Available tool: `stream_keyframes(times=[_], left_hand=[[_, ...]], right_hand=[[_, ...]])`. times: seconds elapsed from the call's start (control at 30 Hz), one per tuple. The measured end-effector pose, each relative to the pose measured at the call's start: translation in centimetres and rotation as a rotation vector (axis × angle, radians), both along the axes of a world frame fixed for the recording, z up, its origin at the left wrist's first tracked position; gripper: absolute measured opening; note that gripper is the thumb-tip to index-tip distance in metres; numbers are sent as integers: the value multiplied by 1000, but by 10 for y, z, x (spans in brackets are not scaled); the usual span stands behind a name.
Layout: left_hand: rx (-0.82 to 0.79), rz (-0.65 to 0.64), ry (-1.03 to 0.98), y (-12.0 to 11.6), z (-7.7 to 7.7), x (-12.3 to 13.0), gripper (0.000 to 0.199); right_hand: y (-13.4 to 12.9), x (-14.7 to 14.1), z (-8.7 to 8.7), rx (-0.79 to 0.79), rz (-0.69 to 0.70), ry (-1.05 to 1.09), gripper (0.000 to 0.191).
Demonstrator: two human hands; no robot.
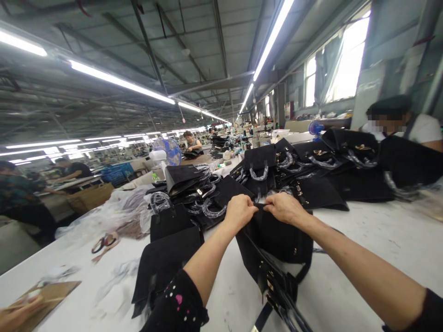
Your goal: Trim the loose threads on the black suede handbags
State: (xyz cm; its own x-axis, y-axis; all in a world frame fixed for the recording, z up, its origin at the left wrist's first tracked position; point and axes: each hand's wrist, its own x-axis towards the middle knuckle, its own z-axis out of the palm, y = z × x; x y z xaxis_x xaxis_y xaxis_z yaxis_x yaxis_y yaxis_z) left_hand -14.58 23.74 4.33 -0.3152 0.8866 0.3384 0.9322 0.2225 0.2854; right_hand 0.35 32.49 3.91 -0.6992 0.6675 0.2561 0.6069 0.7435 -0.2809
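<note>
A black handbag (284, 235) lies open on the white table (332, 286), its straps and gold-coloured fittings toward me. My left hand (240, 212) pinches the bag's far edge. Close beside it, my right hand (285, 207) grips the same edge, thumb and fingers closed on it. Another black bag (169, 258) lies flat to the left of my left forearm. Just beyond my hands are more black bags (259, 159), their handles wrapped in clear plastic.
Clear plastic wrapping (121, 207) and scissors (104, 242) lie on the left. At lower left a person's hand (26, 306) rests by brown cardboard (58, 295). A blue fan (169, 152) stands behind the bags. A co-worker (424, 127) is at the right, behind a pile of bags.
</note>
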Motion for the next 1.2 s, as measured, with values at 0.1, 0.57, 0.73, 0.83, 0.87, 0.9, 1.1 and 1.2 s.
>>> stream_keyframes(times=[0.1, 0.57, 0.73, 0.83, 0.87, 0.9, 1.1, 1.2], left_hand=[[29, -125, -43, -9, 0, -3, 10], [21, -100, -47, -13, -1, -1, 12], [14, -84, -6, -12, -2, 0, 11], [21, -83, 7, -12, -1, 1, 12], [22, -81, 10, -12, -1, 1, 12], [21, -81, 14, -13, -1, 1, 13], [7, -104, 30, -15, -2, 0, 15], [17, -104, 41, -14, -2, 1, 16]], right_hand=[[-3, 12, 0, -25, -20, 1, 17], [1, 27, -10, -136, -21, 72, 19], [-2, 27, -7, -115, -32, 61, 18], [-3, 22, -7, -82, -12, 59, 20], [-3, 19, -7, -73, 11, 64, 23], [-2, 16, -8, -66, 43, 74, 25], [5, 5, -17, -87, 185, 176, 25], [7, 6, -19, -99, 193, 187, 23]])
